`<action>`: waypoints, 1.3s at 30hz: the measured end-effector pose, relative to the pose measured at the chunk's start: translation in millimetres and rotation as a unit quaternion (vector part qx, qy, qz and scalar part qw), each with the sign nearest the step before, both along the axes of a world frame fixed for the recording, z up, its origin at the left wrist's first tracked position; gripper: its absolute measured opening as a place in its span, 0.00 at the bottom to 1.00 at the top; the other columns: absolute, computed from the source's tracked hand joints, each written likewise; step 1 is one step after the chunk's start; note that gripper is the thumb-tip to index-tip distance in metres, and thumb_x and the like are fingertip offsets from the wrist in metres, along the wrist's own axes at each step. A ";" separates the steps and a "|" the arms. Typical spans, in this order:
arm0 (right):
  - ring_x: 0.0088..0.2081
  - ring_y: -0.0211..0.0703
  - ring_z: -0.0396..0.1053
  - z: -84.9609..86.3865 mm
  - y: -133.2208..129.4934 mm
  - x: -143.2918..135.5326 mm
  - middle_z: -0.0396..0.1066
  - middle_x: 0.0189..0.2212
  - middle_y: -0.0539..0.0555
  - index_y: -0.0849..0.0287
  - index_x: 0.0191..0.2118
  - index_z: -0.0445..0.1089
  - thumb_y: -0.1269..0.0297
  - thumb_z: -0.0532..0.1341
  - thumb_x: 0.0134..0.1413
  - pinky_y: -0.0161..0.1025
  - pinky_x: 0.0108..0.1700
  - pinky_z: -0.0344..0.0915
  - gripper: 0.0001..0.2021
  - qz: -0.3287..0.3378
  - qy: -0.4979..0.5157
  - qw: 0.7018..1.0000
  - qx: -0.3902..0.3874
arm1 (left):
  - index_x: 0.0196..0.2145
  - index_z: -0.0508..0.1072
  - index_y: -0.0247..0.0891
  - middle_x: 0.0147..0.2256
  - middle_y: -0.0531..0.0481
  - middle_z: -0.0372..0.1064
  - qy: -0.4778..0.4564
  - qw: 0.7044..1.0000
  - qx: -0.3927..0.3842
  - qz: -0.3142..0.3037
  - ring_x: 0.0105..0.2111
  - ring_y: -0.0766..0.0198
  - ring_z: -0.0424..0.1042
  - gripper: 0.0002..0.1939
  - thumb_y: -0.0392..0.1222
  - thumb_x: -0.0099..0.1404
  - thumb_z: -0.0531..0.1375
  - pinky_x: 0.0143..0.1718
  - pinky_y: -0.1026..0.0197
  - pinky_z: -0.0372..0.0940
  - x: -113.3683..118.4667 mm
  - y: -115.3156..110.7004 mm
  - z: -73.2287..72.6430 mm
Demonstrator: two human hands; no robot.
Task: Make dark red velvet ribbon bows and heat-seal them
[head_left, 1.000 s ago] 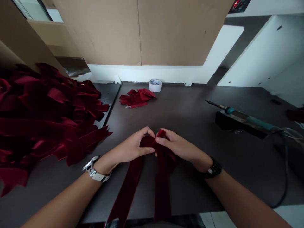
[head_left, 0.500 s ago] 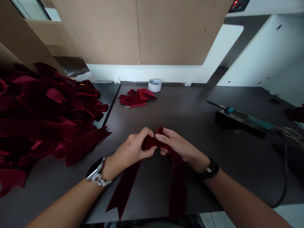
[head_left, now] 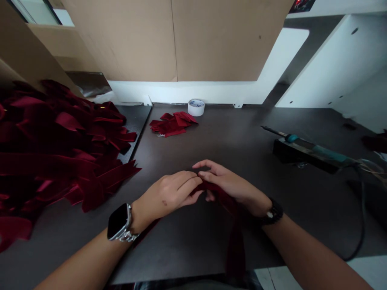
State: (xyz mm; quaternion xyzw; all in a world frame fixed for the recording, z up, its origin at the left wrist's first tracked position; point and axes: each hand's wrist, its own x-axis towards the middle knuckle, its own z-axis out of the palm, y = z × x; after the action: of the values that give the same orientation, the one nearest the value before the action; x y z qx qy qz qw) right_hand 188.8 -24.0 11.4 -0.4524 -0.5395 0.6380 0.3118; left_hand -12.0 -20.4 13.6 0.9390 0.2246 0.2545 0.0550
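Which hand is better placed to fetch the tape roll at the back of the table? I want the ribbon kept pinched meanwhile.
Probably the left hand: the tape roll lies almost straight beyond it. The ribbon trails under the right hand, which could keep it pinned.

We list: ribbon, dark red cloth with a soft, velvety, matt nap; heap of bows, same velvety cloth, faint sheen on folds; table, dark, smooth, matt; roll of tape, white, slightly glossy; panels, plain brown cardboard, matt; our watch, glossy glass face, shiny metal band.
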 end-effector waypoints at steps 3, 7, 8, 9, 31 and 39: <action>0.36 0.40 0.69 11.0 -3.1 6.8 0.70 0.33 0.52 0.56 0.39 0.67 0.59 0.57 0.59 0.39 0.40 0.65 0.07 -0.147 -0.102 0.948 0.262 | 0.37 0.72 0.34 0.32 0.46 0.73 -0.053 0.992 -0.094 0.060 0.30 0.64 0.71 0.07 0.36 0.65 0.55 0.34 0.62 0.66 5.0 1.7 -2.4; 0.36 0.40 0.70 20.0 -13.5 5.2 0.72 0.34 0.52 0.54 0.39 0.67 0.62 0.54 0.63 0.38 0.41 0.65 0.06 -0.064 -0.091 0.900 0.421 | 0.29 0.72 0.35 0.25 0.51 0.72 -0.108 0.942 -0.271 0.166 0.25 0.66 0.67 0.05 0.40 0.59 0.59 0.29 0.64 0.61 8.3 10.5 -3.7; 0.37 0.40 0.70 18.8 -14.8 3.2 0.72 0.34 0.52 0.55 0.39 0.67 0.61 0.56 0.62 0.39 0.42 0.65 0.05 0.006 -0.102 0.888 0.449 | 0.28 0.73 0.36 0.25 0.51 0.72 -0.116 0.923 -0.320 0.180 0.25 0.66 0.67 0.06 0.41 0.58 0.59 0.29 0.64 0.61 8.2 13.0 -3.1; 0.38 0.41 0.70 16.2 -15.1 1.1 0.72 0.34 0.52 0.55 0.39 0.67 0.59 0.59 0.60 0.40 0.44 0.64 0.07 0.065 -0.123 0.867 0.478 | 0.28 0.73 0.35 0.25 0.51 0.72 -0.126 0.901 -0.369 0.188 0.26 0.66 0.67 0.08 0.43 0.58 0.59 0.30 0.63 0.61 7.9 15.4 -2.3; 0.28 0.36 0.63 -16.8 -9.7 -14.7 0.65 0.25 0.50 0.60 0.29 0.71 0.68 0.63 0.56 0.35 0.31 0.61 0.05 -0.072 -0.176 0.812 0.551 | 0.26 0.70 0.35 0.25 0.55 0.64 -0.215 0.821 -0.520 0.100 0.27 0.68 0.62 0.09 0.44 0.58 0.59 0.30 0.65 0.57 11.1 16.6 -5.4; 0.39 0.40 0.67 -9.7 -5.7 -12.9 0.69 0.36 0.52 0.57 0.25 0.67 0.65 0.67 0.50 0.40 0.42 0.62 0.09 -0.101 -0.102 0.918 0.369 | 0.28 0.67 0.35 0.27 0.55 0.61 -0.212 0.836 -0.504 0.039 0.30 0.67 0.59 0.08 0.42 0.61 0.58 0.33 0.64 0.54 6.9 16.8 -3.7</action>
State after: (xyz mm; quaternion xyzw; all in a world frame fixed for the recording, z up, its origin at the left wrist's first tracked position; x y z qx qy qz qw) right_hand 175.8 -29.7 1.7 -0.4195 -0.7171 0.3091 0.4629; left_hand -5.1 -3.6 9.9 0.6946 0.3412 0.3011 0.5572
